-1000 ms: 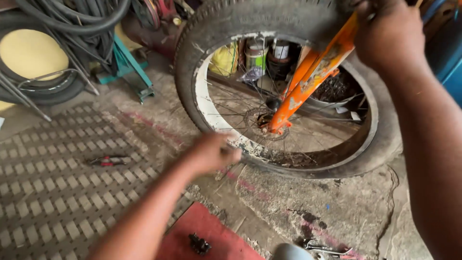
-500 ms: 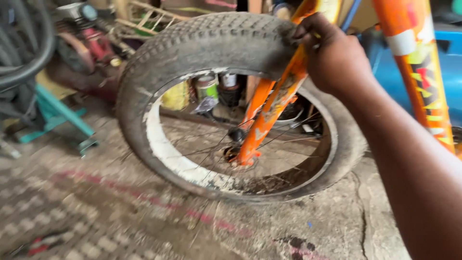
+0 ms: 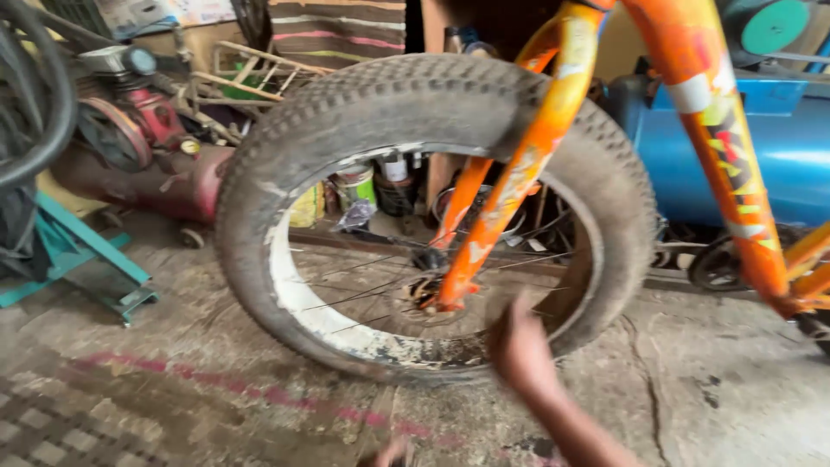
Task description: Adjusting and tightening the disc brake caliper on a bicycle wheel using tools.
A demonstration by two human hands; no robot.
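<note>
A cluttered workshop with a cracked concrete floor, stained and marked by a faded red line, fills the single head view.

The landmark is the fat knobby tyre, standing upright on the floor at the middle of the frame. Inside it sits a white rim, chipped and dirty, with thin spokes running to the hub. An orange fork straddles the tyre from above, its legs ending at the hub; the orange frame tube slopes down to the right of the tyre. Behind the tyre on the right lies a blue tank; behind on the left, a red compressor; left of the tyre, a teal stand. Cans and bottles show through the wheel.

1 hand, blurred, is raised in front of the tyre's lower right, near the rim but seemingly apart from it. Which hand it is, I judge the right; whether its fingers are spread or curled I cannot tell, and it appears to hold nothing. A second blur at the bottom edge, below the tyre, may be the left hand; its grip cannot be told either.

The wheel looks heavy and stiff, the rubber grippy and dusty, the spokes thin and bendable. The tyre's tread or the fork legs look like the safest holds, not the spokes.
</note>
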